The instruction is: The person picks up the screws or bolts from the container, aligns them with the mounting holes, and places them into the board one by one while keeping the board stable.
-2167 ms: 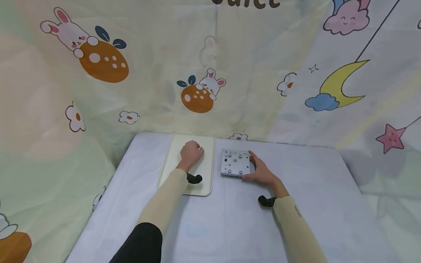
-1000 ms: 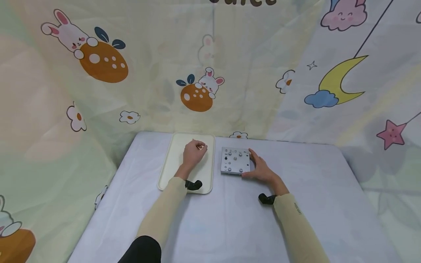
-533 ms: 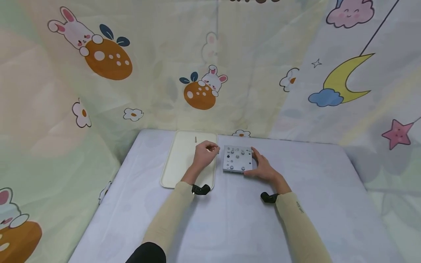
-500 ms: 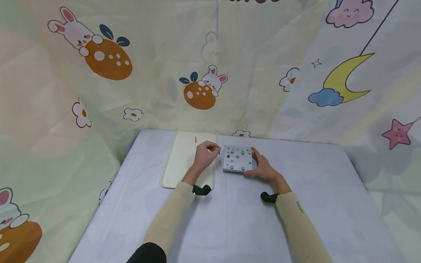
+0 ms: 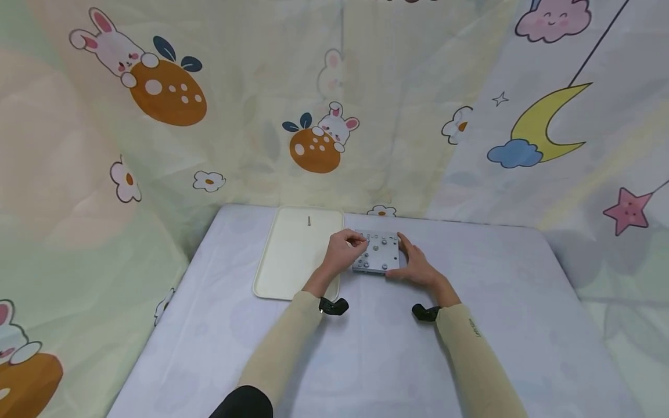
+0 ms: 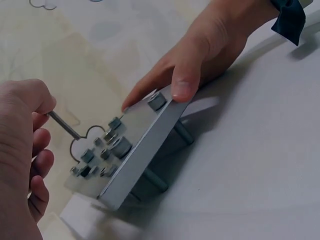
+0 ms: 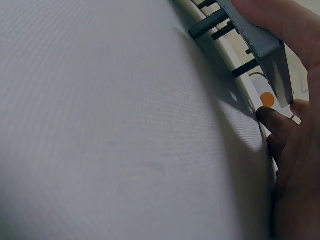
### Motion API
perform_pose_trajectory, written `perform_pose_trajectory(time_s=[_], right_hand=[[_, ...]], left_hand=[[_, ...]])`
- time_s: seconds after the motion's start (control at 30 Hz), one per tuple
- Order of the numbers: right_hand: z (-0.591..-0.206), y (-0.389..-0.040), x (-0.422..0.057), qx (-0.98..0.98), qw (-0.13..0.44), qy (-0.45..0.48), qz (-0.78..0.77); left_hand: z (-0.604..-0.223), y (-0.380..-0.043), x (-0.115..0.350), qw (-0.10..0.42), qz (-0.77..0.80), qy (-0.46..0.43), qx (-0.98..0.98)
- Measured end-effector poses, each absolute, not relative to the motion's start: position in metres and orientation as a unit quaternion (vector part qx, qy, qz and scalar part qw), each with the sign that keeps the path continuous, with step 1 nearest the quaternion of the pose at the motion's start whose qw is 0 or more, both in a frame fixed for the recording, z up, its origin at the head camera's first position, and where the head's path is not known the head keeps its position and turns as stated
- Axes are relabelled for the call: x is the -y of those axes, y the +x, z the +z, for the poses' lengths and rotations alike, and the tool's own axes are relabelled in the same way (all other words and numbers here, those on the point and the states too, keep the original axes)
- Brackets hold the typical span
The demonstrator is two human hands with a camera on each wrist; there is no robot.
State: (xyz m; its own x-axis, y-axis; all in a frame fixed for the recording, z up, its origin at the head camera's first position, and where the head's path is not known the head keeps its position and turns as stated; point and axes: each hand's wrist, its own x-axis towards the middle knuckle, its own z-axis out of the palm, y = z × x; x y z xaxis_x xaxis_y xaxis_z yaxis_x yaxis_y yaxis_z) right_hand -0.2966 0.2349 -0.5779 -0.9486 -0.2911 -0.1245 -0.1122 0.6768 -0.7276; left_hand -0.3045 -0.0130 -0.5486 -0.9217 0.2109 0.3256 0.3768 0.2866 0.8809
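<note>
A grey metal plate (image 5: 388, 256) with several screws set through it stands right of the tray. Its shanks (image 7: 244, 68) stick out underneath in the right wrist view. My right hand (image 5: 417, 271) grips the plate's right side, thumb on the near corner and fingers at the far edge. My left hand (image 5: 342, 253) is over the plate's left part. Between its thumb and forefinger it pinches a thin metal screw (image 6: 65, 125), which points down toward the screw heads (image 6: 120, 146); the screw's upper end is hidden by the fingers.
A cream tray (image 5: 284, 273) lies left of the plate, with a single small screw (image 5: 309, 221) near its far end. White cloth (image 5: 376, 342) covers the table. A printed curtain (image 5: 251, 116) hangs right behind the table's far edge.
My left hand has lifted out of the tray and moved right, over the plate, with the thin screw. The other screw in the tray has come into sight. My right hand keeps its grip.
</note>
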Motion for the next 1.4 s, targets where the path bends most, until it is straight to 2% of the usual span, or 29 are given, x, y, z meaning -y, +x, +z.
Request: perform_pose_trajectory(time_s=[0.7,1.4], right_hand=[[-0.581,-0.299,-0.236,-0.91,0.11,-0.12,-0.382],[-0.575,-0.294,-0.236,-0.91,0.099,-0.126,-0.382]], left_hand=[[-0.549,-0.305,-0.025,0.045,-0.526,-0.23,0.817],[-0.544,-0.305,-0.05,0.034,-0.489,-0.205,0.847]])
